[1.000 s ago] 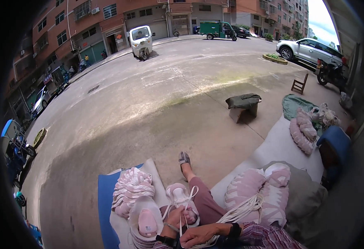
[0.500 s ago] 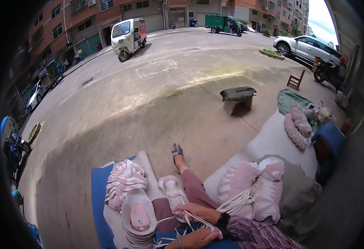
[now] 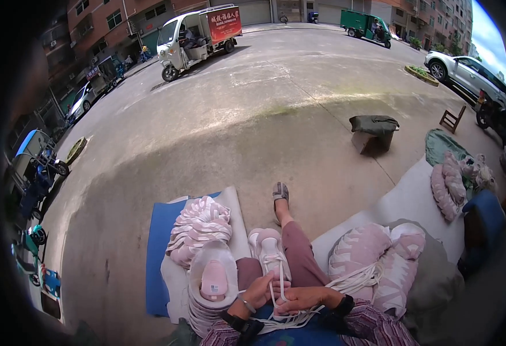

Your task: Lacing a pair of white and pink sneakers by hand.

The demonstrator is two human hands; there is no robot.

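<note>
A pink and white shoe upper (image 3: 272, 254) lies in my lap, its toe pointing away from me. White shoelace (image 3: 274, 291) runs through its eyelets and up between my hands. My left hand (image 3: 259, 290) pinches the lace at the near end of the upper. Close beside it, my right hand (image 3: 302, 299) is closed on the lace too, thumb and fingers together. More loose laces (image 3: 299, 318) hang below both hands. Just left of my left hand stands a nested stack of uppers (image 3: 214, 274), pale with a pink inner piece.
Behind that stack, more pink uppers (image 3: 202, 228) lie on a blue and white sheet (image 3: 158, 259). Bundled uppers (image 3: 359, 248) with white laces (image 3: 354, 279) sit at my right. Farther out are a cloth-covered box (image 3: 374, 135), a small wooden chair (image 3: 452, 119) and a three-wheeled truck (image 3: 201, 37).
My hands have come together over the near end of the upper; before, the right was pulling lace loops above the left. The view has shifted left, and the white truck has moved across the yard.
</note>
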